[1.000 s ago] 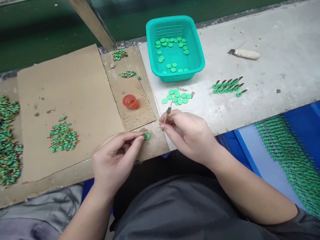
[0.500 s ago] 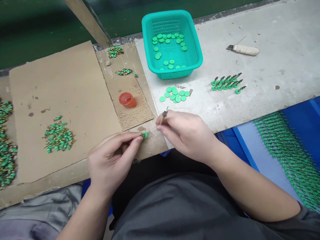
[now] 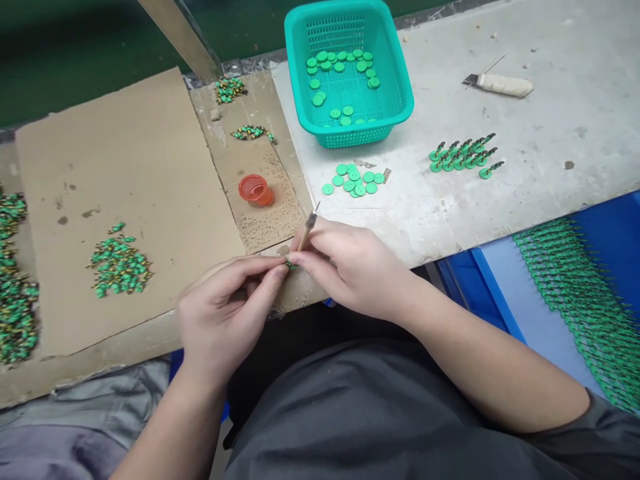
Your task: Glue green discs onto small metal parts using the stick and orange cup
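One teal basket (image 3: 395,100) is seen at twelve o'clock, one orange cap (image 3: 256,190) at eleven, and one wrapped tool (image 3: 503,85) at one o'clock. About eleven loose green discs (image 3: 356,180) (some overlapping) are counted below the basket.

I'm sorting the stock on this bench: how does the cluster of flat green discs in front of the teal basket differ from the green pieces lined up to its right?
The flat green plastic discs lie loose in a heap; the green pin-stemmed pieces sit in tidy rows. The discs are plain rounds, while the stemmed pieces each carry a dark pin. Both rest on the grey worktop, same green.
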Tool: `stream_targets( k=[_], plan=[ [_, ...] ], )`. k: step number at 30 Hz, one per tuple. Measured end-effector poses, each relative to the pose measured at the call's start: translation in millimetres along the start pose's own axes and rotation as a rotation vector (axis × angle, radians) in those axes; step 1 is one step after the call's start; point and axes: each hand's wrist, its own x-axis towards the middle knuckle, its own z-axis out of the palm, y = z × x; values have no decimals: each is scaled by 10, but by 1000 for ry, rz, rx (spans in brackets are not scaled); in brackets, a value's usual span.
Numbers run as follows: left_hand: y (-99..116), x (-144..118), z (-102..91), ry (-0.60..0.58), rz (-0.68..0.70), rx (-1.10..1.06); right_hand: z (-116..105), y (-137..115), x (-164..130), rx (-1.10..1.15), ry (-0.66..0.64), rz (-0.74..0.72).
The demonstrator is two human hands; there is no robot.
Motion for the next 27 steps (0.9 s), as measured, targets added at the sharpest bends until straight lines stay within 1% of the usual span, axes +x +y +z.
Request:
stream_targets(
  k=[5,10,12,17,19,23,27],
  plan=[
    [24,9,-2,-6,-7,-4,-15,-23,23,-26,-27,-25],
    [24,11,-3,-4,0,-17,-40,-96,80,-81,-111,4],
    [15,10,-11,2,1,-11,-46,-114,116,-69,-136,14],
    [12,18,-22,-15,-5,-28,-27,-107,180,-59,-165,-17],
    [14,22,-20,-21,-5,-43,-11,-98,185,-41,-147,-14],
    [14,18,-17,-19,-15,-59,-27,-86,159,-11,-100,39],
    [31,13,-19,-15,-50,-64,-107,-52,78,-43,54,60]
  ],
)
